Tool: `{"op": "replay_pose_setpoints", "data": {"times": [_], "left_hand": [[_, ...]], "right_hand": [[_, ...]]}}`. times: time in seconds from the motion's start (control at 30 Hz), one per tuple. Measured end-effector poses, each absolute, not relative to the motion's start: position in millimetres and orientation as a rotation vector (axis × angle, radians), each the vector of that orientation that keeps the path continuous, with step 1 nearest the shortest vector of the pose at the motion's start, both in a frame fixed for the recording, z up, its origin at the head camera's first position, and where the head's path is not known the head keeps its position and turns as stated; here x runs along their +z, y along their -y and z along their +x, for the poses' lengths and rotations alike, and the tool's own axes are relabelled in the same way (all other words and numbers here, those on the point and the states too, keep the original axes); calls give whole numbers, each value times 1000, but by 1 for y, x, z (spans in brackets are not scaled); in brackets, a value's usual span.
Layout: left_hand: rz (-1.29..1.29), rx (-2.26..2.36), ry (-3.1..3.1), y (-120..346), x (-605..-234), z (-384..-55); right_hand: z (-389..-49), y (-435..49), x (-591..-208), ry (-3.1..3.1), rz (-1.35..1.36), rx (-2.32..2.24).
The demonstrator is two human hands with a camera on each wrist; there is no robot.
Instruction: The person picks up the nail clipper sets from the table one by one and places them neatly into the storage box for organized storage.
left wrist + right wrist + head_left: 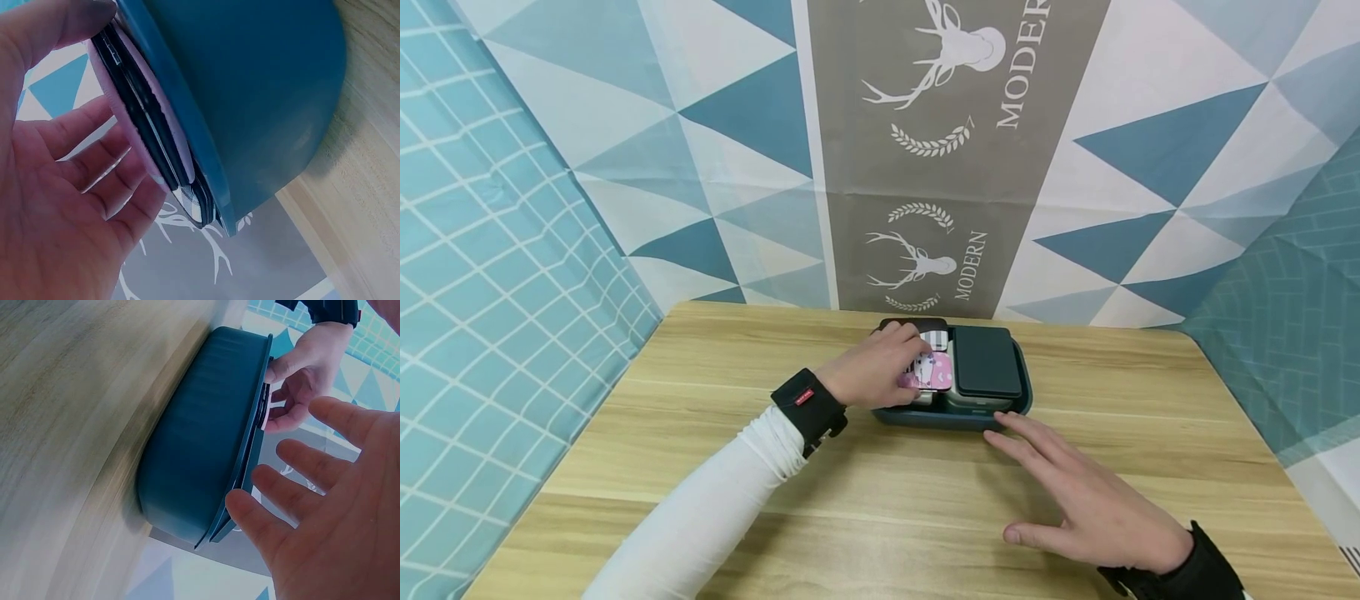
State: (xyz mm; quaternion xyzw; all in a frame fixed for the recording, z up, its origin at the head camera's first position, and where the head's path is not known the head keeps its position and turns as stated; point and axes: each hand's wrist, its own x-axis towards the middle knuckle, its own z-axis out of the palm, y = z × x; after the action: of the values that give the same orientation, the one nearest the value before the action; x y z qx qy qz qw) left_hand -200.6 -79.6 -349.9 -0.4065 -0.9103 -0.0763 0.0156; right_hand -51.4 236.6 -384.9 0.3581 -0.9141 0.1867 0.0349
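A dark teal basin [936, 420] stands at the table's far side with several cases inside. My left hand [878, 367] reaches over its left part and pinches a pink patterned zip case [937, 372]. In the left wrist view, the thumb is at one end of the case [164, 125] and the fingers lie along its outer face. A black-and-white patterned item [935, 339] shows just behind it. My right hand [1082, 492] is spread, its fingertips close to the basin's front right rim; whether they touch it, I cannot tell.
A dark green flat-topped box [987, 360] fills the basin's right part. Behind it all, a patterned cloth [880, 242] hangs along the back edge of the wooden table [865, 517]. Blue gridded cloth [497, 275] borders the left side.
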Motion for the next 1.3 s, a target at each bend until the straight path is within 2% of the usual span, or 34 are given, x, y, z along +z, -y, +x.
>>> {"op": "replay_pose_setpoints", "data": {"times": [1.3], "left_hand": [[-1286,-325,2778,89,-346,-194]], "right_hand": [[-52,-236,-385,2818,1102,573]]}}
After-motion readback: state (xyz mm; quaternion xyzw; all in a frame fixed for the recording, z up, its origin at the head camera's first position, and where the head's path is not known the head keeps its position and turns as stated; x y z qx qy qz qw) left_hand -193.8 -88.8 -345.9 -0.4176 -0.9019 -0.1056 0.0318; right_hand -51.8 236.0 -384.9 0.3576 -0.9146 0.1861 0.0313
